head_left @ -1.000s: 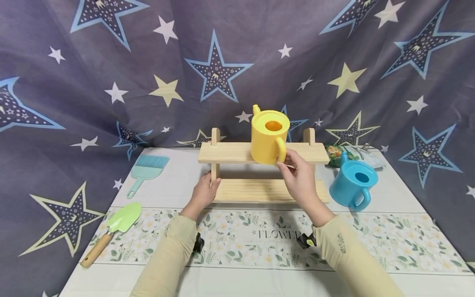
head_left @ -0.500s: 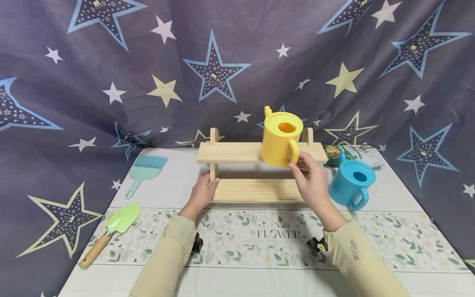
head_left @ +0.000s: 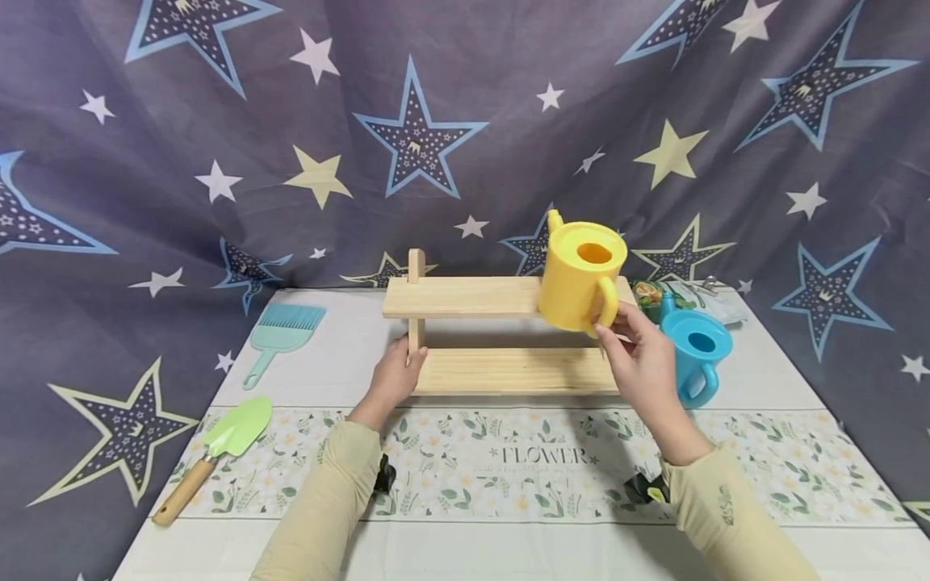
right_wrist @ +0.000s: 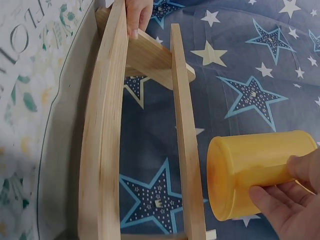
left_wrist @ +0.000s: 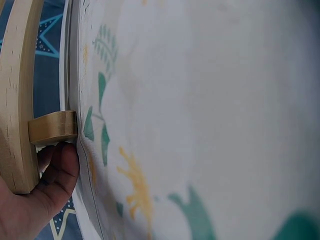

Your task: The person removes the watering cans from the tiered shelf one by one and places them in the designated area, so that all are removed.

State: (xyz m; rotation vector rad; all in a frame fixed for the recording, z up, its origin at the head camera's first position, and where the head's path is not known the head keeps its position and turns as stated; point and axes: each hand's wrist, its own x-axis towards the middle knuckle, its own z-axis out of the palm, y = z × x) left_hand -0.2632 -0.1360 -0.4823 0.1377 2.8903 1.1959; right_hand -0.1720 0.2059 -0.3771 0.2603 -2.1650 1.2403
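My right hand (head_left: 643,359) pinches the handle of a yellow watering can (head_left: 570,278) by its lower end. The can is upright, spout away from me, overlapping the right end of the two-tier wooden shelf (head_left: 465,297) in the head view. From the right wrist, the can's base (right_wrist: 220,180) shows close over the top board (right_wrist: 185,125), a narrow gap between them. My left hand (head_left: 395,373) grips the shelf's lower left end, beside the upright (head_left: 416,335). In the left wrist view its fingers (left_wrist: 62,167) curl under the board by the wooden foot (left_wrist: 54,127).
A blue watering can (head_left: 697,347) stands right of the shelf, partly behind my right hand. Behind it lie a green patterned packet (head_left: 650,297) and a clear bag (head_left: 715,305). At left are a green-bladed trowel (head_left: 236,428) and a teal dustpan with brush (head_left: 283,331).
My right hand has carried the yellow watering can rightward along the top board, from its middle to its right end. The left hand has stayed on the shelf.
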